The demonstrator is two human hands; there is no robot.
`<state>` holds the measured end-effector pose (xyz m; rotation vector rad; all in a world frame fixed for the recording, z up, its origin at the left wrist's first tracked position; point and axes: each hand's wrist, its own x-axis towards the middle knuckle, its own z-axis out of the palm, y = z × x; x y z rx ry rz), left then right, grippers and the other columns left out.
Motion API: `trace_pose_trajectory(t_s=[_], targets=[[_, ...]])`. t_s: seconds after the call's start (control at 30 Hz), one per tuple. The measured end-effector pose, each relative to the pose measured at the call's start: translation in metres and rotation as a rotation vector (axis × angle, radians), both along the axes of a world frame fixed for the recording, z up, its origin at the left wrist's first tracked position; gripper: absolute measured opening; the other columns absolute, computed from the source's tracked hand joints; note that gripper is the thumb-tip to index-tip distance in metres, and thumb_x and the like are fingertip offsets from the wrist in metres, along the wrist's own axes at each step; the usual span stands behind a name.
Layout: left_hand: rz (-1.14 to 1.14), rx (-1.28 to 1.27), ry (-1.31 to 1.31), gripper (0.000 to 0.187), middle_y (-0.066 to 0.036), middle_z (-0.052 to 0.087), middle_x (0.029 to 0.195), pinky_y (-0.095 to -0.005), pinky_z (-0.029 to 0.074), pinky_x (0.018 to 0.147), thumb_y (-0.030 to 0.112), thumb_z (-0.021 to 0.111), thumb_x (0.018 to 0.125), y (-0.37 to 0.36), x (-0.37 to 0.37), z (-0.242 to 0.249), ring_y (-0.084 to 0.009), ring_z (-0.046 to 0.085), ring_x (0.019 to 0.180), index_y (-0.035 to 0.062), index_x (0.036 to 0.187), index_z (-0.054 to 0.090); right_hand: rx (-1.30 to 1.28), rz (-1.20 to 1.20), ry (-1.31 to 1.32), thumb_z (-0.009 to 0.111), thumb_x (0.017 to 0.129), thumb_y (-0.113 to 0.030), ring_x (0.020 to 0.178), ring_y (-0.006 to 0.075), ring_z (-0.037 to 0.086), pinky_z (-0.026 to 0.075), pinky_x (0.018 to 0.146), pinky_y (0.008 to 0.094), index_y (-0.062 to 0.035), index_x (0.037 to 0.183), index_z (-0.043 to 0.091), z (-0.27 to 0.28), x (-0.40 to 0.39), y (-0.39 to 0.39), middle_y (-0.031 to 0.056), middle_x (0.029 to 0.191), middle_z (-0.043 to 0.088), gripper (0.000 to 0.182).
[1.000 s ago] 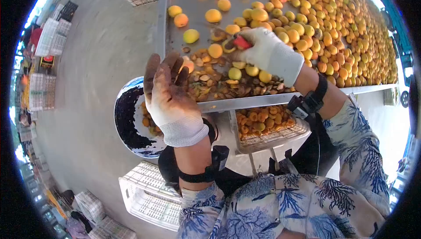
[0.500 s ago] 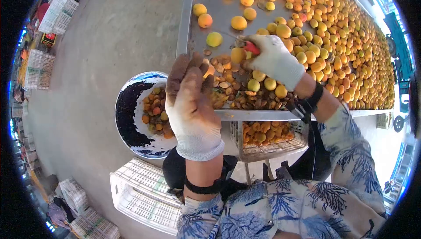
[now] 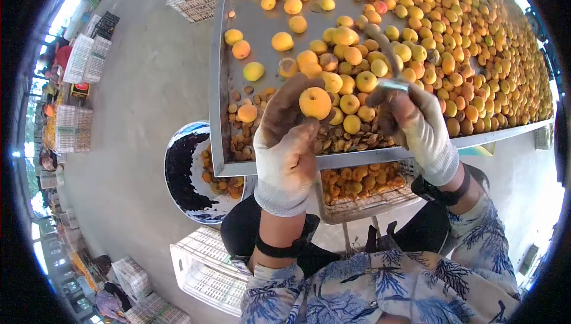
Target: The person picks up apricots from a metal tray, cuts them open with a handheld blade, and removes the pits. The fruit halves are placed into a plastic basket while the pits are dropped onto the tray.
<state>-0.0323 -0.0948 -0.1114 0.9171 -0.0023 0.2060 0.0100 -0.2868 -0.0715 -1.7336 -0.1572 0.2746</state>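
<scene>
Knit-gloved left hand (image 3: 288, 145) closes its grip on a smooth round apricot (image 3: 314, 102); right hand (image 3: 416, 124) clasps a metal knife (image 3: 388, 62) above the steel table (image 3: 262, 20).

Two gloved hands, left (image 3: 287, 151) and right (image 3: 416, 124); one apricot (image 3: 314, 102) held, one knife (image 3: 386, 56), one bowl (image 3: 181, 175), hundreds of apricots on one bench (image 3: 262, 20).

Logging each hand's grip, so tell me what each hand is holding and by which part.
Left hand: a whole apricot, pinched around its sides. Right hand: a knife, gripped by its handle.
</scene>
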Motion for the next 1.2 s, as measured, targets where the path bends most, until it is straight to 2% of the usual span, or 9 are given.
trace_pose_trajectory(t_s=[0.1,0.17,0.2,0.33,0.4,0.73,0.87,1.03,1.2], targets=[[-0.076,-0.080,0.056,0.051,-0.022,0.053,0.131,-0.0448,0.040,0.106,-0.002,0.051,0.084,-0.014,-0.001,0.007,-0.0306,0.052,0.123,-0.0072,0.135,0.042,-0.097,0.151,0.027,0.055,0.095,-0.042,0.066,0.0106,0.050,0.043,0.060,0.0288,-0.0003,0.108,0.060,-0.004,-0.006,-0.022,0.0029,0.070,0.055,0.044],[-0.095,-0.071,0.051,0.052,-0.022,0.053,0.131,-0.0447,0.040,0.106,-0.002,0.051,0.084,-0.019,0.000,0.003,-0.0305,0.052,0.123,-0.0068,0.135,0.042,-0.198,0.222,-0.164,0.056,0.094,-0.039,0.061,0.0175,0.056,0.044,0.057,0.0315,-0.0005,0.102,0.060,-0.002,-0.008,-0.025,0.0089,0.066,0.055,0.039],[-0.106,-0.072,0.044,0.053,-0.021,0.053,0.131,-0.0445,0.041,0.105,-0.002,0.051,0.083,-0.021,0.000,0.002,-0.0304,0.053,0.122,-0.0065,0.135,0.042,-0.203,0.235,-0.264,0.057,0.094,-0.037,0.059,0.0264,0.059,0.045,0.055,0.0346,-0.0014,0.095,0.059,-0.002,-0.010,-0.027,0.0123,0.066,0.057,0.035],[-0.089,-0.054,0.067,0.054,-0.020,0.055,0.130,-0.0432,0.042,0.104,-0.002,0.054,0.082,-0.029,0.000,0.002,-0.0292,0.054,0.120,-0.0048,0.135,0.044,-0.346,0.321,-0.218,0.056,0.094,-0.033,0.062,0.0312,0.062,0.045,0.055,0.0376,-0.0035,0.093,0.059,0.000,-0.010,-0.033,0.0139,0.066,0.059,0.030],[-0.099,-0.087,0.095,0.059,-0.016,0.056,0.129,-0.0387,0.047,0.100,-0.010,0.061,0.077,-0.028,0.002,-0.003,-0.0259,0.056,0.118,0.0004,0.134,0.047,-0.320,0.324,-0.210,0.056,0.093,-0.033,0.063,0.0314,0.063,0.045,0.055,0.0380,-0.0039,0.094,0.059,-0.003,-0.010,-0.034,0.0144,0.067,0.059,0.029],[-0.069,-0.065,0.083,0.062,-0.013,0.060,0.122,-0.0353,0.048,0.098,-0.015,0.061,0.073,-0.025,0.006,-0.005,-0.0218,0.059,0.112,0.0010,0.132,0.050,-0.374,0.341,-0.173,0.056,0.094,-0.030,0.067,0.0365,0.062,0.046,0.057,0.0400,-0.0042,0.095,0.054,-0.006,-0.011,-0.024,0.0178,0.068,0.058,0.025],[0.002,0.009,0.125,0.061,-0.012,0.061,0.119,-0.0341,0.052,0.091,-0.016,0.063,0.073,-0.024,0.005,-0.001,-0.0208,0.061,0.107,0.0010,0.130,0.051,-0.351,0.312,-0.182,0.056,0.094,-0.029,0.067,0.0370,0.062,0.045,0.057,0.0402,-0.0040,0.095,0.053,-0.012,-0.013,-0.019,0.0180,0.067,0.058,0.025],[0.067,0.046,0.160,0.057,-0.012,0.063,0.116,-0.0323,0.056,0.083,-0.016,0.064,0.074,-0.024,0.002,0.002,-0.0199,0.063,0.102,0.0006,0.128,0.053,-0.375,0.372,0.011,0.054,0.096,-0.030,0.067,0.0336,0.063,0.046,0.059,0.0399,-0.0008,0.091,0.058,-0.005,-0.007,-0.013,0.0196,0.067,0.058,0.030],[0.046,0.072,0.153,0.051,-0.013,0.064,0.112,-0.0318,0.056,0.082,-0.014,0.066,0.077,-0.019,0.001,0.000,-0.0197,0.065,0.096,-0.0012,0.125,0.056,-0.327,0.437,0.026,0.053,0.097,-0.029,0.068,0.0309,0.063,0.046,0.061,0.0394,0.0005,0.094,0.061,-0.014,-0.004,-0.012,0.0214,0.071,0.059,0.030]])
